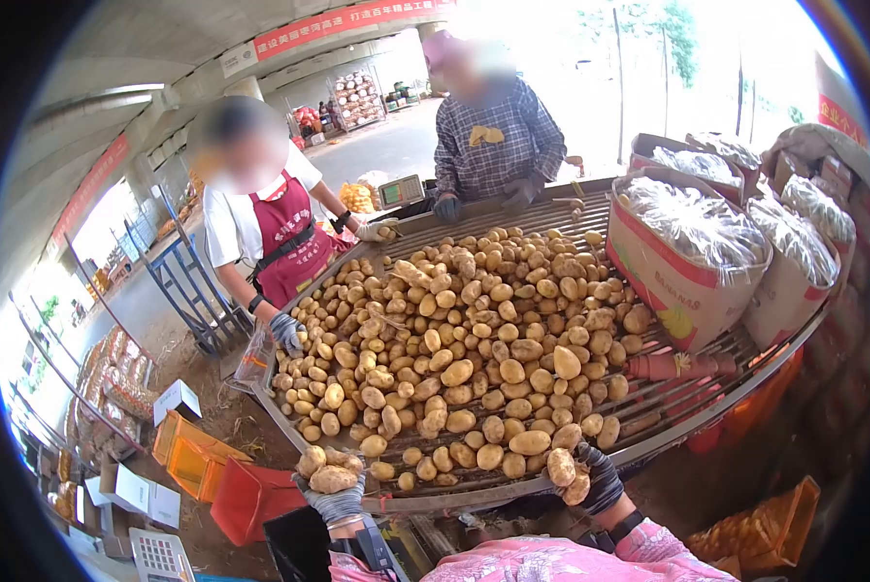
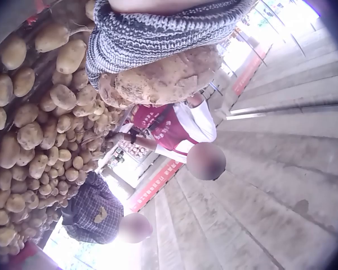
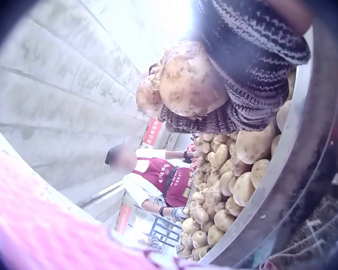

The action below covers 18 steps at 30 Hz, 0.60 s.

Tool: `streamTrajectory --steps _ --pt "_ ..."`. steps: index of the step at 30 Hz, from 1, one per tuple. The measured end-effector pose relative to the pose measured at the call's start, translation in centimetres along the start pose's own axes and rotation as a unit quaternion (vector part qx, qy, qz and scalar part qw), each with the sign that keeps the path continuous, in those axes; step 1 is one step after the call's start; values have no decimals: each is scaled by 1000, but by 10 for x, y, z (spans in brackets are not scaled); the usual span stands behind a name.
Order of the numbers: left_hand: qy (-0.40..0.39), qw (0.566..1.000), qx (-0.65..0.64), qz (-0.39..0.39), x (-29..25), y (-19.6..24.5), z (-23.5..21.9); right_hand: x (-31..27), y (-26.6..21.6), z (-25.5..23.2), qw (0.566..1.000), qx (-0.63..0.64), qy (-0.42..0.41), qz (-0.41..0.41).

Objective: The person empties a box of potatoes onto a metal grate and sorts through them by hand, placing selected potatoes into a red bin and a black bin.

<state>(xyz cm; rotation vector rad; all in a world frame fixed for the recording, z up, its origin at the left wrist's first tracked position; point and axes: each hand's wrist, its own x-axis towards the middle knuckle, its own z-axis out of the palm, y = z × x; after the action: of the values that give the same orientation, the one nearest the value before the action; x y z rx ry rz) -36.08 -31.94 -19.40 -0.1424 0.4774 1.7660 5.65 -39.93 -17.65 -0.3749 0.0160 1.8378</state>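
Observation:
My left hand (image 1: 338,504), in a grey knit glove, holds several potatoes (image 1: 332,479) at the near left edge of the sorting table. In the left wrist view a large, rough-skinned potato (image 2: 163,81) lies against the glove's striped knit (image 2: 152,48). My right hand (image 1: 605,485) wears a darker glove and grips potatoes (image 1: 562,468) over the near right edge. A round potato (image 3: 188,81) with a smaller knobby lump beside it shows in the right wrist view, with gloved fingers (image 3: 208,121) curled round it. A broad heap of potatoes (image 1: 454,339) covers the slatted table.
Cartons (image 1: 682,257) lined with plastic stand on the table's right side, near a reddish roll (image 1: 677,366). Across the table are a person in a maroon apron (image 1: 284,238) and another in a checked shirt (image 1: 498,136). Red (image 1: 250,500) and orange crates (image 1: 192,456) sit on the left floor.

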Motion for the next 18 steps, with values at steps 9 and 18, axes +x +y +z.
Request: streamTrajectory --steps 9,18 --pt "-77 997 13 -10 -14 -9 1 -8 -10 -9 999 -23 -32 -2" --pt "-111 994 2 -4 -23 -11 -5 -10 -13 -11 999 -6 -34 18"
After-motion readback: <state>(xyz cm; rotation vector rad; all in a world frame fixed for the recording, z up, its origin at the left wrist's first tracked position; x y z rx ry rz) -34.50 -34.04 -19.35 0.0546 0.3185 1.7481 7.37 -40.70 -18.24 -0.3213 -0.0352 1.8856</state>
